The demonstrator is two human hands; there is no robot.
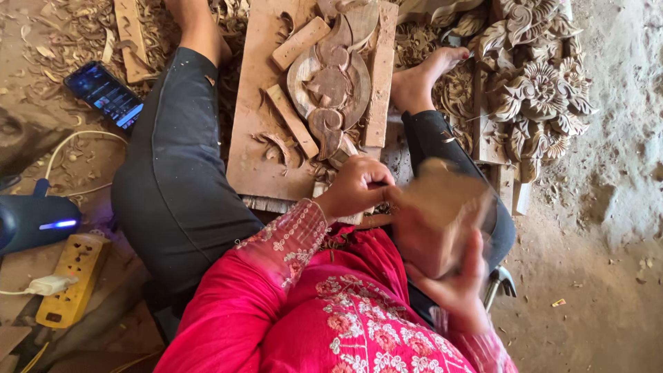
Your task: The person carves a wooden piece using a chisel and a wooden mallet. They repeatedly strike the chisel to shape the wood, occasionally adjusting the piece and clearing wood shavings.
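Two hands | left (356,186) grips chisel over carved panel (330,83) | right (449,266) holds blurred wooden mallet (442,197)

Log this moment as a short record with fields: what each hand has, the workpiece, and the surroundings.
left hand: closed around a carving tool, at the near end of the workpiece
right hand: holds a blurred wooden mallet
workpiece: carved wood panel on a board, between wooden battens
right of it: finished floral carving
left of it: phone, yellow power strip
ground: wood shavings
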